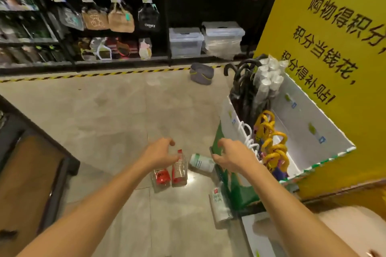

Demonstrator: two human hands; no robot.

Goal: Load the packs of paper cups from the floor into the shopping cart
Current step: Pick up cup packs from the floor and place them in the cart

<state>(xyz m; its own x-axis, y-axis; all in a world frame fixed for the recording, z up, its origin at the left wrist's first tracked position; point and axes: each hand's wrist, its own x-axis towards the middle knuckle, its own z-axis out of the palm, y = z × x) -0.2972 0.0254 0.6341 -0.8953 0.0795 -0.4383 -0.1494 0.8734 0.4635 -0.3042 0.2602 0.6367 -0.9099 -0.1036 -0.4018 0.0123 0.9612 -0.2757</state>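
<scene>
both bare arms reach forward and down over a grey tiled floor in a shop aisle. the left hand hangs above the packs with fingers loosely curled and spread, holding nothing; its fingertips sit just over the top of a red pack. the right hand is also half open, fingers bent, with its fingertips against or just beside the green edge of a white bin; whether it actually grips that edge cannot be told. four packs of paper cups lie on the floor. two red packs lie side by side below the left hand: the shorter red pack on the left and the longer red pack touching it on the right, its narrow end pointing up toward the hand. a green-and-white pack lies on its side between the hands, close to the foot of the bin. a white pack lies nearer the camera, along the bin's green base. the bin holds dark umbrellas, clear-wrapped white cups and yellow hooked handles. a yellow sign with black chinese characters stands behind it. a grey bag lies on the floor farther off, near a yellow-and-black striped line. shelves with hanging bags and clear boxes fill the back. a dark-framed brown surface sits at the lower left; no cart can be made out for certain.
</scene>
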